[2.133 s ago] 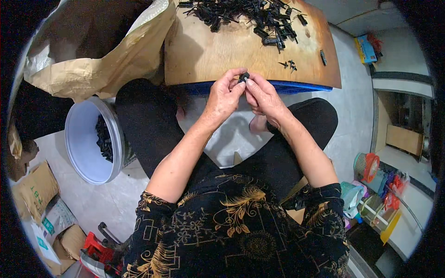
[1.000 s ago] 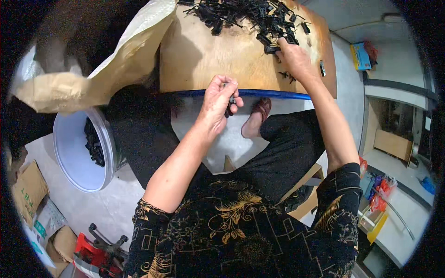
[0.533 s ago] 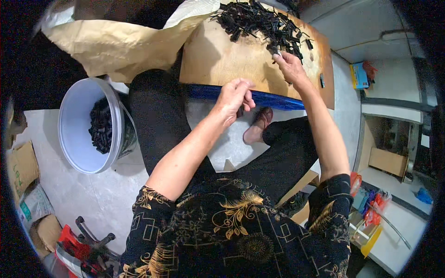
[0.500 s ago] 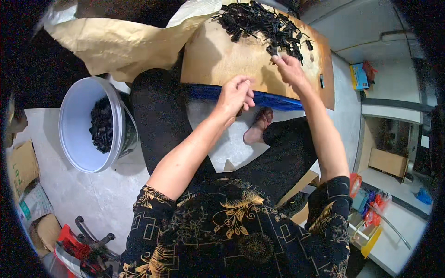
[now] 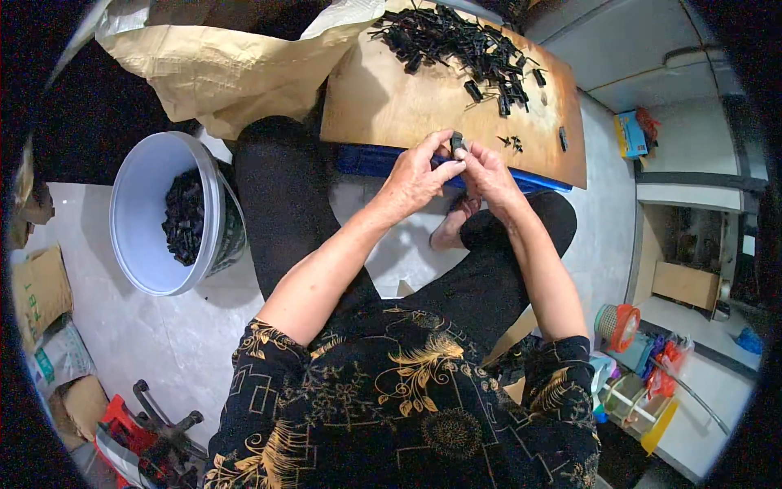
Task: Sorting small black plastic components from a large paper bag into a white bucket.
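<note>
Both my hands meet above the near edge of a wooden board (image 5: 407, 122). Between their fingertips is a small black plastic piece (image 5: 457, 143), held upright. My left hand (image 5: 417, 173) pinches it from the left, my right hand (image 5: 490, 174) from the right; fingers cover its lower end. A heap of similar black plastic pieces (image 5: 456, 45), many with thin stems, lies on the far part of the board. Several tiny black scraps (image 5: 511, 143) lie just beyond my right hand.
A white bucket (image 5: 134, 216) with black pieces (image 5: 184, 216) inside stands on the floor at left. A beige woven sack (image 5: 220, 69) spreads beside the board's left edge. A small dark, narrow object (image 5: 563, 138) lies near the board's right edge. Open shelving (image 5: 680, 285) stands at right.
My right hand has come back from the heap toward me and met my left hand, which moved slightly right. Both now grip one black piece. The tiny scraps show where my right hand was.
</note>
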The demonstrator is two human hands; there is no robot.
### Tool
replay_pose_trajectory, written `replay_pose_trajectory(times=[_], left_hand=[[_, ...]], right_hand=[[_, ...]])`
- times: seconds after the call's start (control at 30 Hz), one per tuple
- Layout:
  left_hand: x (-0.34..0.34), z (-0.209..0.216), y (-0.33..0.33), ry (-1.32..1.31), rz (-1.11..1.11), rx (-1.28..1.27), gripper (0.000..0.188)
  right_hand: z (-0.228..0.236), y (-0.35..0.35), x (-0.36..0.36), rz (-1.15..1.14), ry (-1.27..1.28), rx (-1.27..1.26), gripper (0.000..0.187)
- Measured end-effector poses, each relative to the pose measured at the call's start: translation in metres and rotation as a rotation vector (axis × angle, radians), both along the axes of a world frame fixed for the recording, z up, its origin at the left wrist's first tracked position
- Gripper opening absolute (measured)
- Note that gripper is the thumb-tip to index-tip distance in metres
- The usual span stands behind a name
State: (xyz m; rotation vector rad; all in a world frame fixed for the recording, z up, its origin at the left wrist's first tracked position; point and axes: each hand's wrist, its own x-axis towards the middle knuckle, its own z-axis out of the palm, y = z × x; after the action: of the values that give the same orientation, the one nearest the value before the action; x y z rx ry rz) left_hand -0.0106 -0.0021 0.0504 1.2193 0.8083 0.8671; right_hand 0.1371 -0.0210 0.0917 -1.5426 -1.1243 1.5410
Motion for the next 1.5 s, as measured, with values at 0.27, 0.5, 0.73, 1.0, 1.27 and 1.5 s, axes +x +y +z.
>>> replay_pose_trajectory(times=[0.27,0.5,0.73,1.0,1.27,1.5], left_hand=[[-0.001,0.005,0.007,-0.042,-0.051,-0.292,0.037],[0.005,0.002,0.005,-0.076,-0.013,-0.329,0.031],[0.008,0.01,0.0,0.001,0.033,-0.219,0.026],[0.007,0.01,0.002,0.025,0.056,-0.17,0.034],[0.011,0.004,0.001,0.04,0.107,-0.128,0.03],[0.014,-0.005,-0.001,0.111,0.191,-0.027,0.029]], right_hand=[[-0.022,-0.007,0.011,0.116,-0.046,0.124,0.027],[-0.025,-0.012,0.008,-0.012,-0.055,0.095,0.03],[-0.012,-0.012,0.009,-0.022,-0.01,-0.012,0.034],[-0.011,-0.011,0.0,0.018,0.044,-0.038,0.032],[-0.007,-0.006,-0.003,0.014,0.12,-0.11,0.028],[-0.021,-0.002,-0.008,-0.048,0.097,-0.092,0.025]])
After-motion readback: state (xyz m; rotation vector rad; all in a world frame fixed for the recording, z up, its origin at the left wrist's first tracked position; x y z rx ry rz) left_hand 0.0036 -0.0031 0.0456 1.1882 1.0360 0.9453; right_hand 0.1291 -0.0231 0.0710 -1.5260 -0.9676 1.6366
